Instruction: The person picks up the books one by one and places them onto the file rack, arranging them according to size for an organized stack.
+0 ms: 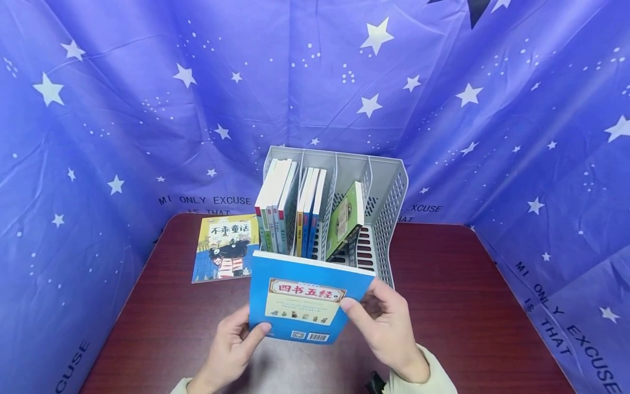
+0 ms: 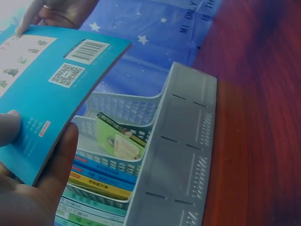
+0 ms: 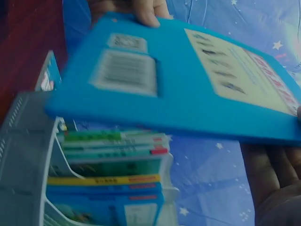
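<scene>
A blue book [image 1: 261,284] is held up in front of the file rack, its back cover with barcode facing me. My left hand [image 1: 231,342] pinches its lower left corner, thumb on the cover and fingers behind. My right hand [image 1: 389,328] grips the right edge, thumb pressed near the title panel. Behind it stands a grey file rack [image 1: 394,208] with upright books: white-edged books [image 1: 273,186] in the left compartment, yellow and blue books [image 1: 310,213] in the one beside it, and a green book [image 1: 346,219] leaning farther right. The blue book hides part of the rack's front.
A yellow and blue picture book [image 1: 228,251] lies flat on the dark red table [image 1: 162,323], left of the rack. Blue star-patterned cloth [image 1: 320,82] hangs around the table's back and sides. A small black object [image 1: 375,382] shows at the near edge by my right sleeve.
</scene>
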The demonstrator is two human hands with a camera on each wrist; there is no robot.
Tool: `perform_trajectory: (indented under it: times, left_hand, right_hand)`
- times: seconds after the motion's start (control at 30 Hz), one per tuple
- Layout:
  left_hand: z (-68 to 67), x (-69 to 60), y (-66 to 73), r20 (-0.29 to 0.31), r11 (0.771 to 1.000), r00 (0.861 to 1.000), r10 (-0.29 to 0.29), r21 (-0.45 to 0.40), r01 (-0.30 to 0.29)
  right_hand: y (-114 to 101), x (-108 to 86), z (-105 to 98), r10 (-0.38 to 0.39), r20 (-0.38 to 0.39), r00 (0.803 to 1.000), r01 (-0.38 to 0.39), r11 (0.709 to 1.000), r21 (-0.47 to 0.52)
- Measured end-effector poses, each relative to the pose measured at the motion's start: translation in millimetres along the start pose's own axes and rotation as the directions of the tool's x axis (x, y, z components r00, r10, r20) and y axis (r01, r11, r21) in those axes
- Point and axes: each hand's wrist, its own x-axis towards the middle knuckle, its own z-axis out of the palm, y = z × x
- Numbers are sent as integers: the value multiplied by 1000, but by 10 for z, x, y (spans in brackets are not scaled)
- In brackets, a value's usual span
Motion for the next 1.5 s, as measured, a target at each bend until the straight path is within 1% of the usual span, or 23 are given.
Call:
perform_trajectory:
  times: [0.07, 0.13, 0.23, 0.33, 0.47, 0.6, 0.7, 0.8, 0.9, 1.0, 1.17, 1.33, 1.5]
  left_hand:
    - [-4, -15, -9, 3, 1000, 1000, 6, 13, -6]
    - [-10, -32, -17, 7, 1000, 1000, -3, 27, 3]
    - [-15, -50, -29, 11, 999, 1000, -25, 43, 25]
    - [-25, -48, -52, 16, 999, 1000, -27, 31, 26]
    - [-31, -42, -72, 32, 1000, 999, -23, -1, 23]
    - [-23, -42, -87, 64, 998, 997, -50, -24, 52]
    - [-15, -40, -98, 80, 996, 993, -81, -20, 83]
    - [-7, -32, -102, 88, 993, 989, -119, -7, 120]
    - [2, -14, -102, 97, 988, 984, -151, 5, 151]
    - [17, 9, -109, 115, 987, 980, -160, -10, 163]
    - [63, 68, -133, 153, 984, 974, -168, -35, 176]
    - [121, 145, -160, 169, 980, 968, -183, -44, 193]
    - [159, 204, -204, 160, 983, 973, -166, -52, 176]
  right_hand:
    - [-30, -1, -51, 16, 11, 1000, -16, 999, -32]
    - [-55, 0, -112, 27, 34, 999, -25, 998, -55]
    - [-99, -6, -199, 67, 63, 996, -60, 992, -108]
    - [-127, -14, -257, 77, 102, 992, -66, 992, -107]
    - [-139, -30, -281, 93, 126, 988, -74, 987, -143]
    - [-141, -48, -277, 94, 130, 987, -66, 976, -209]
    - [-152, -66, -265, 91, 131, 987, -58, 970, -238]
    - [-168, -88, -241, 57, 118, 991, -21, 959, -284]
    - [-183, -103, -214, -14, 98, 995, 45, 945, -325]
    - [-206, -109, -199, -72, 77, 994, 95, 930, -356]
    - [-268, -105, -208, -109, 50, 993, 119, 922, -368]
    - [-315, -98, -251, -131, 36, 991, 135, 904, -405]
    - [-371, -84, -316, -165, 11, 986, 154, 888, -433]
